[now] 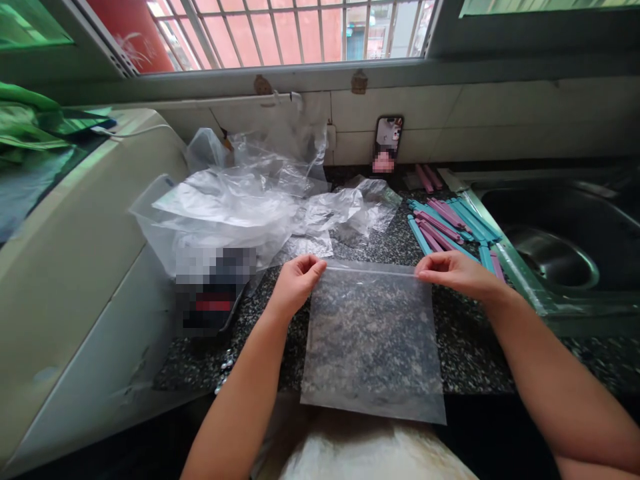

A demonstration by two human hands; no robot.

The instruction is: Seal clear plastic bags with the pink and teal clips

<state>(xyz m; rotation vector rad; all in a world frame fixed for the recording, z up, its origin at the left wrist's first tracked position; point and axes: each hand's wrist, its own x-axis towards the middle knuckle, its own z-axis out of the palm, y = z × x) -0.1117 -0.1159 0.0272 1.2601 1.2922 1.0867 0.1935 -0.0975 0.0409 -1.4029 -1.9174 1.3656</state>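
A clear zip bag hangs flat between my two hands, its zip edge at the top and its lower part reaching past the counter's front edge. My left hand pinches the top left corner between thumb and fingers. At the top right corner, my right hand pinches the bag in the same way. Nothing shows inside the bag. Just beyond my right hand lies a pile of blue and purple plastic strips, which look like bag clips.
Crumpled clear plastic bags heap at the back left. A dark blurred object lies near my left forearm. A phone leans on the tiled wall. The metal sink is at the right, a cream appliance at the left.
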